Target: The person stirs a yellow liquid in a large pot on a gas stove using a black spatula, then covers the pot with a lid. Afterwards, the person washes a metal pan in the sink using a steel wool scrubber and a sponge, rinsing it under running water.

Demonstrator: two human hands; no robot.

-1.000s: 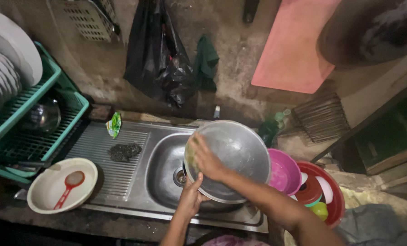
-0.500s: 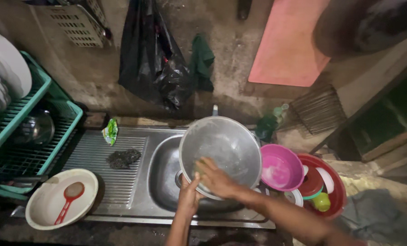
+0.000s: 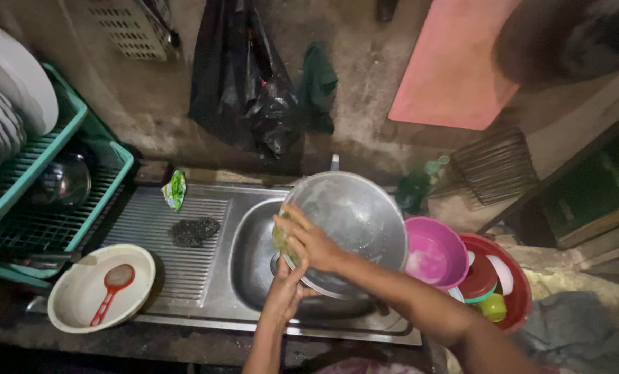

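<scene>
A large round steel bowl (image 3: 354,225) tilts over the sink basin (image 3: 254,260), its dull metal inside facing up. The right hand (image 3: 309,242) presses a yellow-green sponge (image 3: 282,239) against its left rim, fingers curled around the sponge. The left hand (image 3: 285,291) grips the near rim from below. A dark wiry scourer (image 3: 193,230) lies left on the ribbed drainboard (image 3: 150,228); a pink plastic bowl (image 3: 434,253) sits right.
</scene>
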